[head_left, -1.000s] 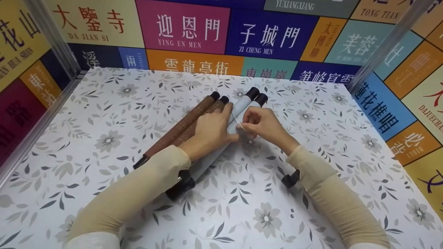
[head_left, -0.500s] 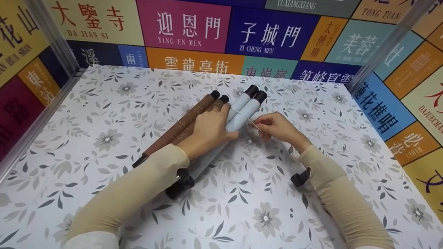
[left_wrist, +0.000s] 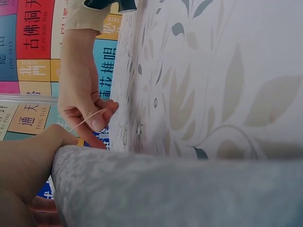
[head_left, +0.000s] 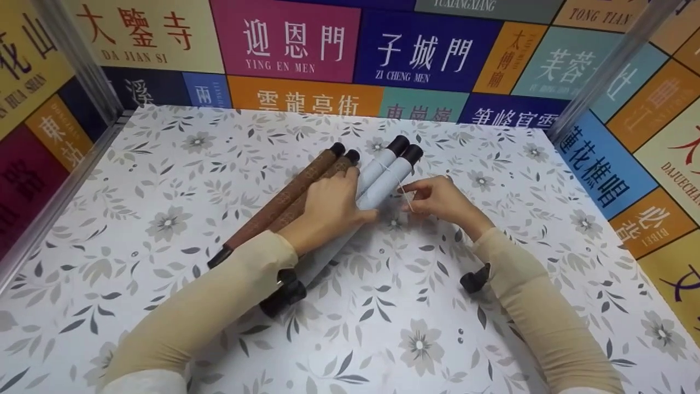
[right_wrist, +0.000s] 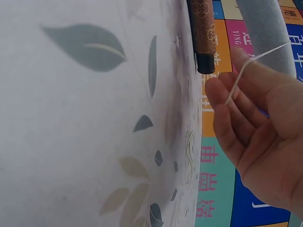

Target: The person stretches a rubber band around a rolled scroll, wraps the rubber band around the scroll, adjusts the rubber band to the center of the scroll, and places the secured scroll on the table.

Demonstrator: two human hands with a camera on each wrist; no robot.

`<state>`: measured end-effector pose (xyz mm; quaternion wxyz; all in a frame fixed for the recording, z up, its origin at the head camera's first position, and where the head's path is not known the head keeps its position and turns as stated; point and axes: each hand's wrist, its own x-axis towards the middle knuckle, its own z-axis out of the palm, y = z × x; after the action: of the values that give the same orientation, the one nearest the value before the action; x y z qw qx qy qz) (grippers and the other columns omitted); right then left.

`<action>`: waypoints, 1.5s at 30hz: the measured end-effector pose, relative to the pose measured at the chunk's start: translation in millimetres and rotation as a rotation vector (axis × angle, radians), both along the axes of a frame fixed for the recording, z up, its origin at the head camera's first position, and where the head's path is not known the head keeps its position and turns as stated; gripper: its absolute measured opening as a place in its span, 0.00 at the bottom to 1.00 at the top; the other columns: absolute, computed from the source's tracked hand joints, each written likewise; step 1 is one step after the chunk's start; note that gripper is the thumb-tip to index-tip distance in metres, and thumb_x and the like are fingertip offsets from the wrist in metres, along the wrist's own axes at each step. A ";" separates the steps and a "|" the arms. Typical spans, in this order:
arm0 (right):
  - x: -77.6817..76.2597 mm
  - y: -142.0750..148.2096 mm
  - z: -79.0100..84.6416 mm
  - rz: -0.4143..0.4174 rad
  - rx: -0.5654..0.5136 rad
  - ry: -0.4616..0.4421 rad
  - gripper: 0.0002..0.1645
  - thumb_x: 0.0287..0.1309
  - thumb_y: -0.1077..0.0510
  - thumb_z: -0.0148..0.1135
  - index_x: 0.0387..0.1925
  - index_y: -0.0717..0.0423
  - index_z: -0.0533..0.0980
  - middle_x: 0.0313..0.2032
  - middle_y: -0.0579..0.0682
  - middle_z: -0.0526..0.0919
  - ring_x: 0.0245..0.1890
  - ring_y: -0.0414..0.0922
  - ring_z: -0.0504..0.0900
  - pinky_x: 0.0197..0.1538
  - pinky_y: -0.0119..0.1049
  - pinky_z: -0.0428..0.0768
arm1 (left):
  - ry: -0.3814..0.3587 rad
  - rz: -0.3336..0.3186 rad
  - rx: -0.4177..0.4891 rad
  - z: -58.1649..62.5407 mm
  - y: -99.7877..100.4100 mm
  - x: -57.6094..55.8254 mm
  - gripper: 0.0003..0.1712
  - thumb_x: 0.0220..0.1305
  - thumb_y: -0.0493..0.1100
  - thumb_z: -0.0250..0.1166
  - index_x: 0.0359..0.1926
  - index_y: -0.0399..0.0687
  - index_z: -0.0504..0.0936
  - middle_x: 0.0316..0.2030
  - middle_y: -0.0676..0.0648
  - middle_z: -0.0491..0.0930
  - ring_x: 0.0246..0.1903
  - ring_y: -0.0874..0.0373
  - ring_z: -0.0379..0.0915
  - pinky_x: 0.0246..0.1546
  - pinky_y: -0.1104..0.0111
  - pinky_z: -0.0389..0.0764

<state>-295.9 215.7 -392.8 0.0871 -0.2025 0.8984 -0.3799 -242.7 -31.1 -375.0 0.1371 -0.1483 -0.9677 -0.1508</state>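
Note:
Two light blue scrolls point(head_left: 379, 187) with black end knobs lie side by side, slanting across the table. My left hand point(head_left: 331, 205) grips them around the middle, thumb on the near side, fingers over the far side. In the left wrist view, the patterned blue scroll point(left_wrist: 165, 189) fills the bottom. My right hand point(head_left: 445, 201) is just right of the scrolls' upper end, pinching a thin white string point(right_wrist: 243, 73). This string crosses over the blue rolls near their black knobs and runs to the fingertips of my right hand.
Two brown patterned scrolls point(head_left: 292, 197) with black ends lie along the left of the blue ones, partly under my left hand and forearm. A white floral cloth point(head_left: 219, 339) covers the table. Colourful panels with printed characters point(head_left: 290, 41) stand behind and at the sides.
My right hand has drawn away to the right from the blue scrolls, pulling the string out. The string has since shifted up toward the knobs. My left hand stays in place.

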 end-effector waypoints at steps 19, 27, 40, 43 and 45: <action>25.8 -18.6 18.5 0.130 -0.130 0.003 0.19 0.51 0.56 0.68 0.45 0.59 0.81 0.43 0.70 0.82 0.35 0.35 0.85 0.43 0.25 0.79 | -0.005 -0.070 -0.044 8.6 -5.0 -2.0 0.49 0.48 0.70 0.58 0.71 0.77 0.48 0.40 0.41 0.77 0.27 0.48 0.76 0.25 0.56 0.77; 26.6 -19.3 20.5 0.143 -0.189 0.052 0.14 0.51 0.58 0.68 0.39 0.62 0.83 0.34 0.49 0.87 0.33 0.37 0.82 0.39 0.27 0.79 | -0.063 -0.074 -0.029 7.5 -2.7 -3.7 0.55 0.47 0.76 0.54 0.73 0.70 0.43 0.54 0.37 0.72 0.34 0.45 0.78 0.30 0.55 0.80; 31.8 -22.2 33.1 0.131 -0.235 0.165 0.08 0.54 0.63 0.64 0.35 0.64 0.83 0.24 0.60 0.82 0.24 0.54 0.80 0.32 0.26 0.77 | -0.315 -0.117 0.284 10.4 2.0 -8.6 0.63 0.37 0.63 0.67 0.69 0.86 0.34 0.51 0.37 0.68 0.36 0.48 0.75 0.31 0.60 0.79; 35.6 -24.5 35.9 0.169 -0.207 0.177 0.09 0.58 0.68 0.58 0.39 0.67 0.82 0.25 0.67 0.81 0.23 0.55 0.80 0.34 0.28 0.78 | -0.340 -0.115 0.352 8.8 2.4 -8.7 0.62 0.36 0.61 0.69 0.69 0.84 0.39 0.50 0.40 0.70 0.40 0.50 0.74 0.36 0.60 0.79; 38.1 -25.1 37.8 0.191 -0.198 0.185 0.11 0.60 0.71 0.53 0.40 0.69 0.80 0.26 0.69 0.81 0.25 0.57 0.80 0.36 0.30 0.80 | -0.346 -0.101 0.389 7.9 2.6 -8.1 0.61 0.35 0.61 0.70 0.69 0.82 0.42 0.50 0.42 0.70 0.41 0.52 0.74 0.37 0.61 0.78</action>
<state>-257.8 190.5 -355.0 0.0193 -0.3289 0.8375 -0.4360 -250.9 -28.5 -367.2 -0.0120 -0.1395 -0.9210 -0.3635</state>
